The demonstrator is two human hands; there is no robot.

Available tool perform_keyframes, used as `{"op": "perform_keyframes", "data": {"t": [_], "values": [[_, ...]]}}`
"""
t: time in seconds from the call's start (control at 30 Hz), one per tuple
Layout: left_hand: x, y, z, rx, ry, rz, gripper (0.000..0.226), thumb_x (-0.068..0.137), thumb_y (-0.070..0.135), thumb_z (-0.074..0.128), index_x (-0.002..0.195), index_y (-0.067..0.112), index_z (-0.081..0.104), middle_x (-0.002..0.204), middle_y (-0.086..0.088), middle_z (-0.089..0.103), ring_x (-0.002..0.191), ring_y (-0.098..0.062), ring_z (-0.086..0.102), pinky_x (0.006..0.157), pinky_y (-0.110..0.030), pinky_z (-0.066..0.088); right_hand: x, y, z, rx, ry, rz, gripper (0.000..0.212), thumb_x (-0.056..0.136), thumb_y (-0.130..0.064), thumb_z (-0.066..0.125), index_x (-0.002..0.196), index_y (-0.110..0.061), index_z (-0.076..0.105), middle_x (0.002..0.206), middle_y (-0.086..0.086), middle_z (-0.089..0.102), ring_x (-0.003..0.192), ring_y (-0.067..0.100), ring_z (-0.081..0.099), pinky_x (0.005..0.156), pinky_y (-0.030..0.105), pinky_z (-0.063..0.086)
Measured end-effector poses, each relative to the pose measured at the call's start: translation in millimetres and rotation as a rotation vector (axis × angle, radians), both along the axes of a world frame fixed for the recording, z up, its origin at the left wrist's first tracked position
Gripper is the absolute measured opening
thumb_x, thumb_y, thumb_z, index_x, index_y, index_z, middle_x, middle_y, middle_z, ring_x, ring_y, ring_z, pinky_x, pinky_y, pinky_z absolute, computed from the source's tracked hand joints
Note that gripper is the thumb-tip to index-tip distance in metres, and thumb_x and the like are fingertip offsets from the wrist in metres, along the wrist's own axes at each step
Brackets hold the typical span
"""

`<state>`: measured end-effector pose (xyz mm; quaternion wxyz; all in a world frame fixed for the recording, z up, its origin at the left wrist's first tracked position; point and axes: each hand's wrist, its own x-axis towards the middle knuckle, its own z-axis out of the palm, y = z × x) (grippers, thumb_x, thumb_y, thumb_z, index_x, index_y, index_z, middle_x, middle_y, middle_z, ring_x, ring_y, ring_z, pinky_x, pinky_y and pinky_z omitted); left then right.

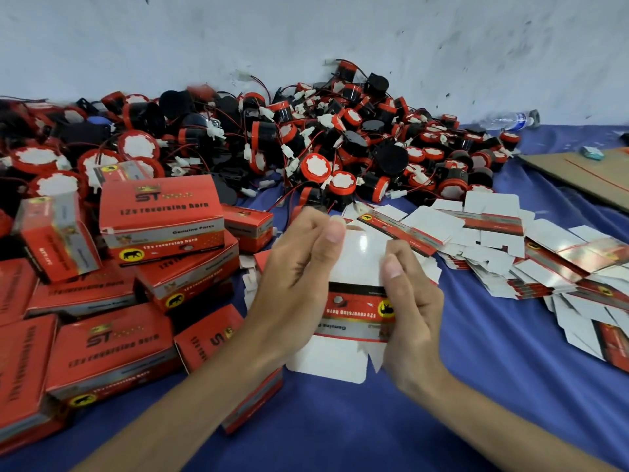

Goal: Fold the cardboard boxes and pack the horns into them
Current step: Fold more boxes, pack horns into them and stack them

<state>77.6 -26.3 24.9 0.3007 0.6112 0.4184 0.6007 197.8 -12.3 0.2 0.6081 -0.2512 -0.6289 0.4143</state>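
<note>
Both my hands hold one flat red-and-white cardboard box up in the middle of the view, its printed band upside down to me. My left hand grips its left side with the thumb over the upper white flap. My right hand pinches the right edge, thumb on the front. A big heap of red-and-black horns with red wires and white plugs lies along the wall behind. Unfolded flat boxes are spread on the right.
Several folded red boxes are stacked on the left of the blue cloth. A brown cardboard sheet lies at the far right, and a plastic water bottle rests by the white wall.
</note>
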Motion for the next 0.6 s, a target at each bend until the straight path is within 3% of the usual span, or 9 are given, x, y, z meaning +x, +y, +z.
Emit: {"op": "perform_keyframes", "data": {"t": [0.1, 0.17, 0.23, 0.27, 0.37, 0.47, 0.53, 0.6], "values": [[0, 0, 1, -0.007, 0.007, 0.009, 0.032, 0.094, 0.048, 0.042, 0.072, 0.028, 0.052, 0.084, 0.0, 0.05, 0.069, -0.005, 0.054, 0.06, -0.017, 0.046, 2, 3, 0, 0.059, -0.042, -0.077, 0.029, 0.092, -0.029, 0.049, 0.063, -0.029, 0.055, 0.072, -0.014, 0.046, 0.066, 0.004, 0.045, 0.061, 0.022, 0.039], [0, -1, 0, 0.023, 0.033, 0.01, 0.029, 0.092, 0.051, 0.039, 0.086, 0.032, 0.061, 0.087, 0.002, 0.061, 0.074, -0.005, 0.061, 0.062, -0.017, 0.049, 3, 4, 3, 0.06, -0.028, -0.082, 0.013, 0.091, -0.03, 0.051, 0.087, -0.033, 0.063, 0.069, -0.01, 0.049, 0.065, 0.004, 0.048, 0.061, 0.02, 0.041], [0, -2, -1, 0.048, 0.015, 0.029, 0.027, 0.091, 0.051, 0.038, 0.104, 0.037, 0.058, 0.091, 0.01, 0.066, 0.078, -0.003, 0.064, 0.062, -0.015, 0.05, 4, 4, 5, 0.074, -0.011, -0.1, 0.019, 0.09, -0.03, 0.052, 0.108, -0.03, 0.06, 0.067, -0.012, 0.049, 0.062, 0.004, 0.047, 0.06, 0.02, 0.042], [0, -3, -1, 0.044, -0.019, 0.021, 0.024, 0.091, 0.053, 0.04, 0.1, 0.037, 0.056, 0.087, 0.011, 0.065, 0.074, -0.002, 0.064, 0.059, -0.016, 0.049, 4, 4, 6, 0.088, -0.013, -0.104, 0.021, 0.09, -0.03, 0.052, 0.109, -0.032, 0.06, 0.067, -0.013, 0.049, 0.062, 0.003, 0.047, 0.06, 0.02, 0.042], [1, -4, 0, -0.044, -0.134, -0.098, 0.047, 0.089, 0.057, 0.042, 0.091, 0.012, 0.053, 0.079, -0.008, 0.061, 0.073, -0.017, 0.065, 0.061, -0.031, 0.056, 5, 5, 9, 0.054, 0.016, -0.069, 0.021, 0.087, -0.032, 0.055, 0.1, -0.039, 0.069, 0.074, -0.013, 0.057, 0.069, 0.002, 0.054, 0.061, 0.017, 0.046], [-2, -2, 2, -0.167, -0.26, -0.203, 0.054, 0.093, 0.048, 0.044, 0.108, -0.003, 0.051, 0.101, -0.029, 0.061, 0.094, -0.041, 0.064, 0.08, -0.052, 0.054, 8, 6, 10, 0.059, -0.003, -0.037, 0.015, 0.089, -0.031, 0.051, 0.083, -0.033, 0.066, 0.079, -0.016, 0.06, 0.072, 0.001, 0.054, 0.063, 0.017, 0.046], [-4, 0, 4, -0.231, -0.298, -0.243, 0.054, 0.092, 0.04, 0.043, 0.114, -0.009, 0.049, 0.108, -0.033, 0.058, 0.097, -0.04, 0.063, 0.082, -0.047, 0.055, 8, 6, 7, 0.088, -0.038, -0.039, 0.017, 0.092, -0.029, 0.046, 0.079, -0.029, 0.057, 0.078, -0.019, 0.056, 0.071, -0.001, 0.05, 0.062, 0.016, 0.044], [-6, 1, 6, -0.282, -0.304, -0.285, 0.046, 0.091, 0.031, 0.048, 0.117, -0.007, 0.053, 0.108, -0.025, 0.063, 0.094, -0.026, 0.066, 0.076, -0.032, 0.057, 7, 6, 4, 0.137, -0.051, -0.086, 0.016, 0.093, -0.027, 0.042, 0.081, -0.026, 0.051, 0.08, -0.018, 0.053, 0.072, -0.002, 0.048, 0.064, 0.015, 0.043]]}}
